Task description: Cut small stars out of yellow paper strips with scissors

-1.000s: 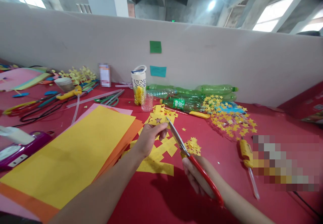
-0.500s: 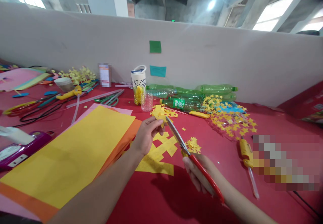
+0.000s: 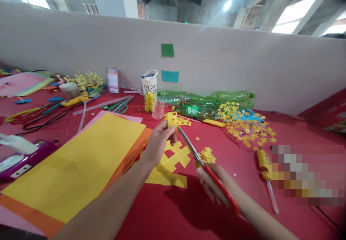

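Between the thumb and fingers of my left hand (image 3: 159, 141) is a small strip of yellow paper (image 3: 172, 120), held up over the table. My right hand (image 3: 213, 180) is closed around red-handled scissors (image 3: 193, 150), whose tips touch or nearly touch the strip's right edge. The blades look nearly closed. Below the hands lie cut yellow paper strips (image 3: 169, 178). A small pile of yellow paper stars (image 3: 207, 156) sits just beyond my right hand. Behind the held strip are paper scraps with star-shaped holes (image 3: 185, 122).
Yellow sheets (image 3: 81, 160) lie on orange and pink ones at left, near a purple power strip (image 3: 27, 160). Green plastic bottles (image 3: 202, 112), a tumbler (image 3: 149, 90) and a yellow cutter (image 3: 214, 123) stand or lie behind. At right are a star cluster (image 3: 248, 128) and a glue gun (image 3: 265, 166).
The paper strip in my left hand has turned slightly and now stands more upright. My right hand and the scissors stay almost in place. The view has shifted a little.
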The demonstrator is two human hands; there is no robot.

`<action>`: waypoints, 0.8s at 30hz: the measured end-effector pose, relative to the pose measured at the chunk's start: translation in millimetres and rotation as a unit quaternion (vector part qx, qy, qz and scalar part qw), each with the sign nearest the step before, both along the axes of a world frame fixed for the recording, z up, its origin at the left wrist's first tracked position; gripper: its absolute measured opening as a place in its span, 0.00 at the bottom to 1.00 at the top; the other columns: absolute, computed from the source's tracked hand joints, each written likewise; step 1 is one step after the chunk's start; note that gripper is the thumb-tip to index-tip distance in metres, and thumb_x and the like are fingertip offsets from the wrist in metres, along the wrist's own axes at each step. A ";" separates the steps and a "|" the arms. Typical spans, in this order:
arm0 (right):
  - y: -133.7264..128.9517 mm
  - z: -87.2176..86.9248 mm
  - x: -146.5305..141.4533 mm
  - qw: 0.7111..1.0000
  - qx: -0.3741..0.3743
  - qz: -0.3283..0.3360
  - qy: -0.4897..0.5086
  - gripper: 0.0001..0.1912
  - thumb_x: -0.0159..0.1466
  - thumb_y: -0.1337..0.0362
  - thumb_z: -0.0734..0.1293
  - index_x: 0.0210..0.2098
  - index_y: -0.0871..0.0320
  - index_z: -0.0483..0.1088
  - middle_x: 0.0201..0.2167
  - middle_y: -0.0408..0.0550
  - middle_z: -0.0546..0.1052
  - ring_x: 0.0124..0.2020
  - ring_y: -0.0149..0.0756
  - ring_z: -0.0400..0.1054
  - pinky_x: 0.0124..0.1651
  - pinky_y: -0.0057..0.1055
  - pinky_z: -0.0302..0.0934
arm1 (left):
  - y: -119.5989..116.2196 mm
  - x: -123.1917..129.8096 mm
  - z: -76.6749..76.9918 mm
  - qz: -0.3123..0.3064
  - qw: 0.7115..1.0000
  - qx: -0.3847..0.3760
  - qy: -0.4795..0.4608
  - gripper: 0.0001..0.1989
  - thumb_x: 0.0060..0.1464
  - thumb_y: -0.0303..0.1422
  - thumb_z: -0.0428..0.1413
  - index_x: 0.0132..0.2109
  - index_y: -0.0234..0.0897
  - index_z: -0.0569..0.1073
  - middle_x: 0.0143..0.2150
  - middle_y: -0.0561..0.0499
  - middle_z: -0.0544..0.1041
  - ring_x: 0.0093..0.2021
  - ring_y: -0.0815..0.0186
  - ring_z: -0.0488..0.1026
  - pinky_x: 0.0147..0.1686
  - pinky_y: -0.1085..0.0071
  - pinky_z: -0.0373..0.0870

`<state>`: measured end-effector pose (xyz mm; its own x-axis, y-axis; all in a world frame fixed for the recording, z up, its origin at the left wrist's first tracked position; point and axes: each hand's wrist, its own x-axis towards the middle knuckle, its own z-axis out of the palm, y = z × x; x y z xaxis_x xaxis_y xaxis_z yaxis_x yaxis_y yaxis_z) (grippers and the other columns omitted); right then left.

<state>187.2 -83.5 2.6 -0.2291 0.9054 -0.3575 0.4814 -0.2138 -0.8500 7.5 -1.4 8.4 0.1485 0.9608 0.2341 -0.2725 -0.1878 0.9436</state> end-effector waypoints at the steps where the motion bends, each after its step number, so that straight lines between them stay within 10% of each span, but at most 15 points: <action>1: 0.0 -0.9 1.3 1.000 0.010 0.007 0.000 0.24 0.58 0.43 0.56 0.21 0.58 0.58 0.07 0.35 0.60 0.07 0.21 0.51 0.10 0.17 0.43 | 0.3 -0.3 -0.1 0.000 1.000 0.002 0.004 0.07 0.54 0.32 0.48 0.29 0.36 0.65 0.20 0.56 0.66 0.21 0.74 0.61 0.22 0.76 0.58; 24: 2.7 6.6 3.0 1.000 -0.015 0.015 0.012 0.19 0.59 0.49 0.60 0.21 0.57 0.56 0.06 0.33 0.58 0.07 0.22 0.51 0.11 0.17 0.45 | 2.4 -2.3 1.8 -0.007 0.999 -0.027 -0.025 0.08 0.52 0.32 0.50 0.27 0.35 0.66 0.20 0.55 0.66 0.21 0.74 0.61 0.22 0.76 0.57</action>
<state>190.2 -80.8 9.2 -0.2652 0.8869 -0.3782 0.4685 -0.2243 -0.8545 5.3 1.0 10.2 0.1506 0.9701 0.1903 -0.3224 -0.1338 0.9371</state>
